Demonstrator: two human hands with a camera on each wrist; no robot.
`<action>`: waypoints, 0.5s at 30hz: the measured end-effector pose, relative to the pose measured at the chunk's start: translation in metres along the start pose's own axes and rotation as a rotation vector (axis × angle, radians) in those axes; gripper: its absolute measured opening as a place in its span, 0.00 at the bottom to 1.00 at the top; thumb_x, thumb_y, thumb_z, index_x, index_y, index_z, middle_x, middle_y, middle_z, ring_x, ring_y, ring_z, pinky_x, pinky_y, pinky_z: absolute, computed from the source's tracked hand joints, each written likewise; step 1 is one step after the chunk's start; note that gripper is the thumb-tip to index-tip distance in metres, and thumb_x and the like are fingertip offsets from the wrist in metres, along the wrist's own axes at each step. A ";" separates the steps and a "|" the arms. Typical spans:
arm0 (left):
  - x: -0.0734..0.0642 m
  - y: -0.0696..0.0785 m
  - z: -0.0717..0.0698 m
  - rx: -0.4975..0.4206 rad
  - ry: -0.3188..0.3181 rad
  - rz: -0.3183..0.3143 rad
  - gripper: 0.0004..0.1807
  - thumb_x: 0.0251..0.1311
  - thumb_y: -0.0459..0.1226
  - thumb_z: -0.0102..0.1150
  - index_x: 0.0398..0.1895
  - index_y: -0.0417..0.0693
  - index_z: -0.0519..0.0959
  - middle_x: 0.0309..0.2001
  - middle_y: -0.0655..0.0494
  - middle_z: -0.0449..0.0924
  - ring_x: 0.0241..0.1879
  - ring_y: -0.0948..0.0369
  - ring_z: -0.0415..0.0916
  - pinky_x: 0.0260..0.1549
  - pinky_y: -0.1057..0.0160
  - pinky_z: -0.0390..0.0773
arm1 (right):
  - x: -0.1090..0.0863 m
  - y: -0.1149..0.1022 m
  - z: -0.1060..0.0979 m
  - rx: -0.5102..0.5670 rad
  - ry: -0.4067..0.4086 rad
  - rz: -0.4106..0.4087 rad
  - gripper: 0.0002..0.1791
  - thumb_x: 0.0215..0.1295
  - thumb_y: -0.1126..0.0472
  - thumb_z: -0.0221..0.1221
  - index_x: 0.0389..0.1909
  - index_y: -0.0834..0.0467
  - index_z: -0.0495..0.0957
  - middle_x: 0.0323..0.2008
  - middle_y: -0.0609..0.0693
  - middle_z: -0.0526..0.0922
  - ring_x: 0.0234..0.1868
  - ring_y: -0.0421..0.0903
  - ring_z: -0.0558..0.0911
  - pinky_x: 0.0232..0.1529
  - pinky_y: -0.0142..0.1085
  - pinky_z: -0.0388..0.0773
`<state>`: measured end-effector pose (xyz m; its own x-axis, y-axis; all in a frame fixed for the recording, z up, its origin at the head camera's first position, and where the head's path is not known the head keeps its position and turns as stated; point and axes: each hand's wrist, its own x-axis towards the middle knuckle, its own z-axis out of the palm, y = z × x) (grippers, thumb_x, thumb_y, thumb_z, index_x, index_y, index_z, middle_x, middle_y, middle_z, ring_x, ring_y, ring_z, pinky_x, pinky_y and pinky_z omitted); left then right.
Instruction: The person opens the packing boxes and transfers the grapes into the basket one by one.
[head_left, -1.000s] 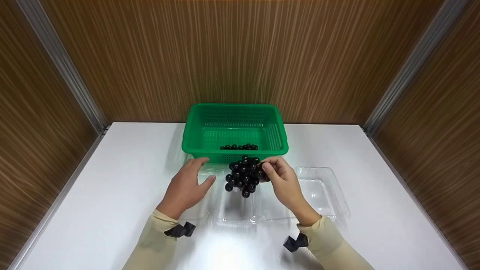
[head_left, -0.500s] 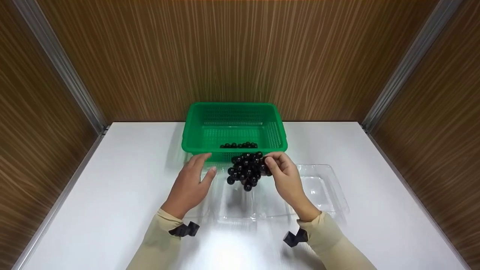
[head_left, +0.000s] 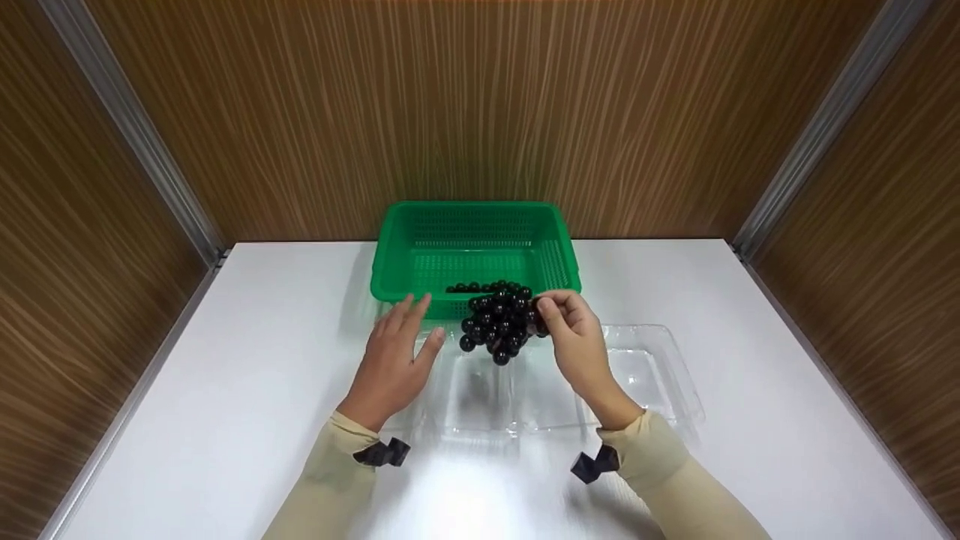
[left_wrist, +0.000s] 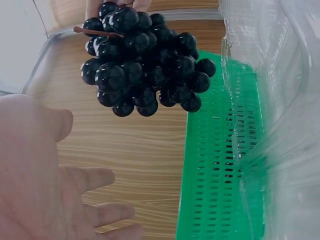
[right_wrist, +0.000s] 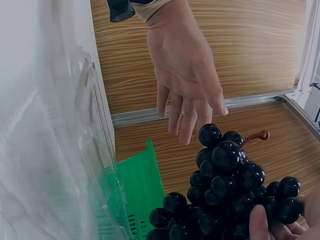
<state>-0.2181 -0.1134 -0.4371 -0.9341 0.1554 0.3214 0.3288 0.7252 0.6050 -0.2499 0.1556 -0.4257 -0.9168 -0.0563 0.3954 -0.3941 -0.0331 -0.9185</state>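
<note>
A bunch of dark grapes [head_left: 495, 319] hangs above the clear plastic containers, close in front of the green basket [head_left: 382, 259]. My right hand [head_left: 581, 337] grips it at its right side, thumb and fingers pressed on the grapes. In the left wrist view a brown stem sticks out of the grape bunch [left_wrist: 145, 60]. My left hand [head_left: 394, 360] is held to the left of the bunch, fingers straight and spread, with nothing in it. The right wrist view shows this left hand [right_wrist: 182, 75] apart from the grapes.
More dark grapes [head_left: 469, 287] lie inside the basket by its near wall. Clear plastic containers [head_left: 480, 431] stand in a row on the white table [head_left: 292, 315], the rightmost container [head_left: 675, 375] beyond my right hand. Wood-grain panels [head_left: 480, 112] enclose the back and sides.
My right hand has carried the grape bunch slightly forward, toward the basket. My left hand has moved forward and a little right, its fingers straighter.
</note>
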 end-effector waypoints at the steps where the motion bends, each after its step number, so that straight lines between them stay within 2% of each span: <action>1: 0.000 -0.001 0.000 -0.008 -0.005 -0.007 0.37 0.79 0.58 0.43 0.83 0.51 0.56 0.81 0.41 0.51 0.80 0.41 0.48 0.75 0.35 0.52 | 0.002 -0.001 0.000 0.009 0.002 0.009 0.11 0.80 0.63 0.53 0.51 0.68 0.76 0.37 0.51 0.82 0.37 0.43 0.83 0.43 0.33 0.82; 5: 0.001 -0.001 0.001 -0.043 -0.029 -0.034 0.38 0.78 0.60 0.41 0.84 0.53 0.54 0.82 0.43 0.50 0.80 0.43 0.48 0.74 0.35 0.54 | 0.007 -0.005 -0.001 0.068 0.008 0.049 0.11 0.81 0.63 0.52 0.51 0.68 0.75 0.39 0.52 0.82 0.39 0.44 0.84 0.46 0.36 0.84; 11: 0.007 0.005 0.001 -0.129 -0.035 -0.017 0.39 0.78 0.61 0.41 0.84 0.54 0.53 0.82 0.45 0.50 0.80 0.46 0.48 0.74 0.37 0.55 | 0.015 -0.014 -0.007 0.066 0.025 0.040 0.11 0.81 0.63 0.51 0.51 0.67 0.76 0.39 0.51 0.82 0.41 0.43 0.83 0.46 0.36 0.84; 15: 0.011 0.009 0.002 -0.137 -0.057 -0.005 0.39 0.78 0.62 0.39 0.84 0.56 0.51 0.83 0.45 0.47 0.81 0.43 0.45 0.74 0.34 0.53 | 0.021 -0.017 -0.010 0.069 0.041 0.034 0.11 0.81 0.62 0.51 0.51 0.66 0.76 0.40 0.51 0.82 0.41 0.43 0.83 0.48 0.36 0.84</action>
<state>-0.2258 -0.1038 -0.4290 -0.9410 0.1927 0.2780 0.3360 0.6287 0.7013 -0.2633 0.1653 -0.4022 -0.9320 -0.0175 0.3619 -0.3585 -0.1006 -0.9281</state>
